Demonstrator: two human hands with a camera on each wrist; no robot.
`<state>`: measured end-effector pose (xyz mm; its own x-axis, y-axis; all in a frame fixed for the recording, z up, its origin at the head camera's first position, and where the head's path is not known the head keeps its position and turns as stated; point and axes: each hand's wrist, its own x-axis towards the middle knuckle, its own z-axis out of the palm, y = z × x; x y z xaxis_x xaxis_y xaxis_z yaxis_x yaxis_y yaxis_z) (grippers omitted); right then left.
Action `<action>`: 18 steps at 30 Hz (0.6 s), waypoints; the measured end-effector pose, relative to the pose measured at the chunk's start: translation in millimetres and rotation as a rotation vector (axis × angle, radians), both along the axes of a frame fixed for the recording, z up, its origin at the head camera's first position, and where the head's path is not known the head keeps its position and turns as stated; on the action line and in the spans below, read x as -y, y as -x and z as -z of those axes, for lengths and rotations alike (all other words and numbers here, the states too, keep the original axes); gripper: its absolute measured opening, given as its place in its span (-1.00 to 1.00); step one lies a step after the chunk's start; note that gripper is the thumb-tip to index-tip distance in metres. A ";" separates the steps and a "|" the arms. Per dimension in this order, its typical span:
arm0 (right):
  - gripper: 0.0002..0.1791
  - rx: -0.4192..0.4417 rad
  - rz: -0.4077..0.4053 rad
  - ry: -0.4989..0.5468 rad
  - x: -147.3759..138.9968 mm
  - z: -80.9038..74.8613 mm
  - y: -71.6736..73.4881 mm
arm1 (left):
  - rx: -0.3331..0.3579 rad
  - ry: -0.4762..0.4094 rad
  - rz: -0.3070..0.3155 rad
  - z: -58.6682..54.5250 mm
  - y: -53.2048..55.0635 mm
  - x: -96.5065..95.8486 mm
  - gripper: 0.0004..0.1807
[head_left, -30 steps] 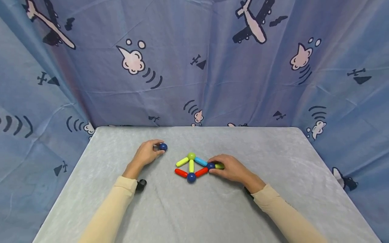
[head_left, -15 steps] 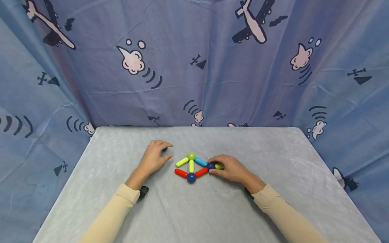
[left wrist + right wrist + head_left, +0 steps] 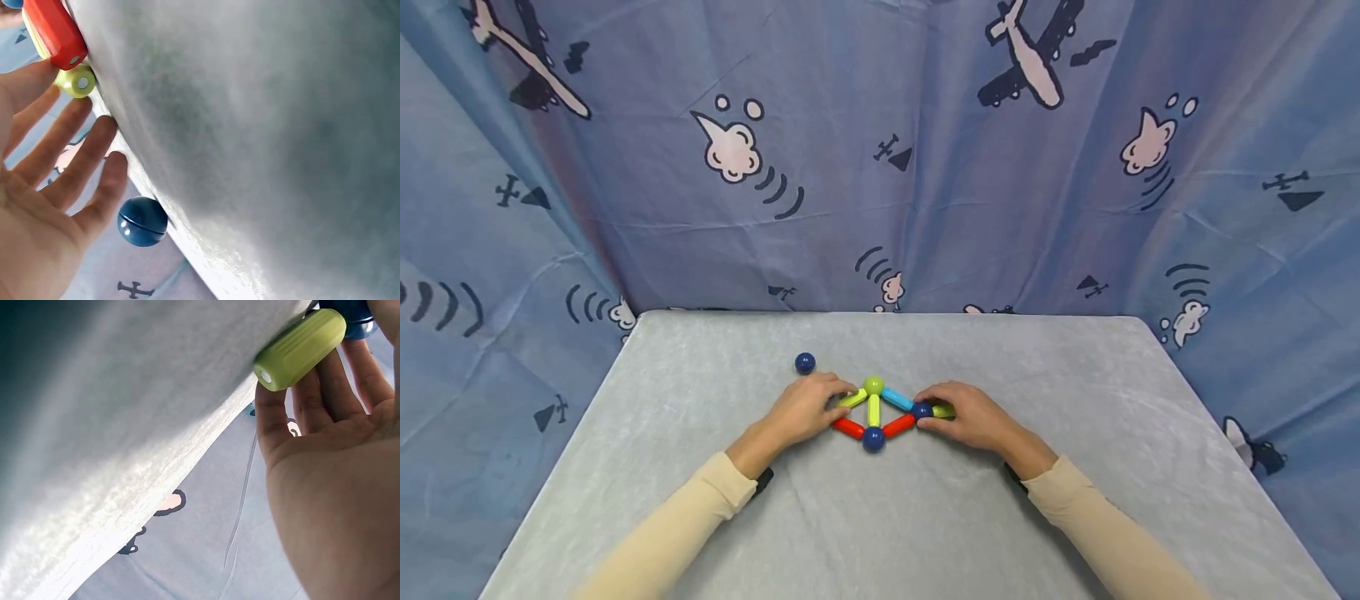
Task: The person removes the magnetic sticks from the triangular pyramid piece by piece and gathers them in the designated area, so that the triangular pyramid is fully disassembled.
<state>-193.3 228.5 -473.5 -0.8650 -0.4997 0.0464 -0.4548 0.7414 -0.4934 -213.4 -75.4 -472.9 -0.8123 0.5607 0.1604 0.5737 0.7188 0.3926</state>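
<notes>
A flat figure of magnetic rods and balls lies on the table. It has a lime ball (image 3: 873,385) at the top, a dark blue ball (image 3: 873,439) at the bottom, and a lime rod (image 3: 873,411) between them. A light blue rod (image 3: 897,399) and a red rod (image 3: 899,426) meet at the right-hand blue ball (image 3: 922,411), which my right hand (image 3: 968,417) pinches. Another lime rod (image 3: 300,350) juts from that ball under the palm. My left hand (image 3: 805,408), fingers fairly straight, is at the free ends of the left lime rod (image 3: 76,81) and left red rod (image 3: 55,32).
A loose dark blue ball (image 3: 805,362) lies behind my left hand, apart from the figure. The table (image 3: 880,533) has a pale grey cover. A blue curtain (image 3: 820,167) printed with planes hangs around its back and sides.
My left hand has let go of the loose blue ball and moved right and nearer, to the left rods' ends. The right hand stays on its ball.
</notes>
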 end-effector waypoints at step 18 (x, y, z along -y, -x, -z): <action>-0.60 0.003 0.002 0.021 -1.5 -0.1 -2.3 | 0.023 -0.007 -0.008 3.7 -1.3 0.3 -0.65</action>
